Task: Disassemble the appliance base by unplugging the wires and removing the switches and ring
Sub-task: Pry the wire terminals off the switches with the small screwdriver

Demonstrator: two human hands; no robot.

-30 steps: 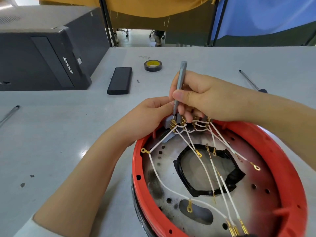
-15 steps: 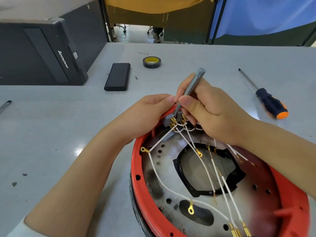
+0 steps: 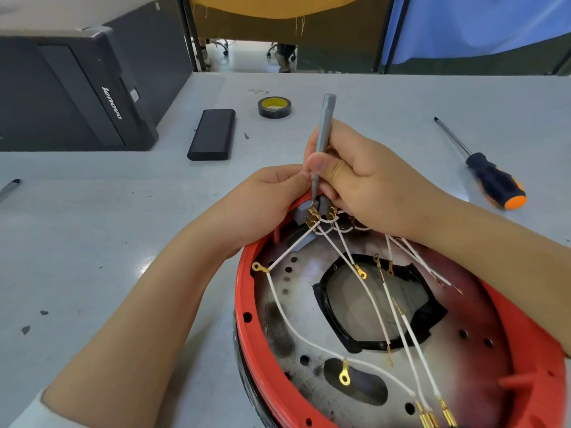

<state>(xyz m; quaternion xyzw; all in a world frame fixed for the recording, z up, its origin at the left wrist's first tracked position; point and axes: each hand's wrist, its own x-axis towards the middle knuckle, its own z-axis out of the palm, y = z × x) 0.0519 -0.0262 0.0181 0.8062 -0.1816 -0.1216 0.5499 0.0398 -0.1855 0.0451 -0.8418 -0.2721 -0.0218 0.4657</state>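
We see the red appliance base [image 3: 244, 291] lying open side up on the grey table [image 3: 92, 242], at the near right. Its metal floor is scorched in places, with a black-edged opening in the middle. White wires [image 3: 287, 316] with brass terminals run across the inside — several lead up to the grey switches [image 3: 309, 208] set at the far rim of the base.

The right hand [image 3: 364, 186] pinches a slim grey tool [image 3: 323, 140] between thumb and curled fingers, held nearly upright, its tip down at the switches. The left hand [image 3: 262, 202] is at the far left rim just beside the switches, with its fingers curled toward them; what they hold is hidden, so we cannot tell whether they grip anything.

On the far side of the table lie a roll of black tape [image 3: 274, 107] and a black rectangular block [image 3: 212, 138]. To the far right lies a screwdriver [image 3: 491, 177] with a black and orange handle — well apart from the base. A black computer case [image 3: 71, 97] stands at the far left.
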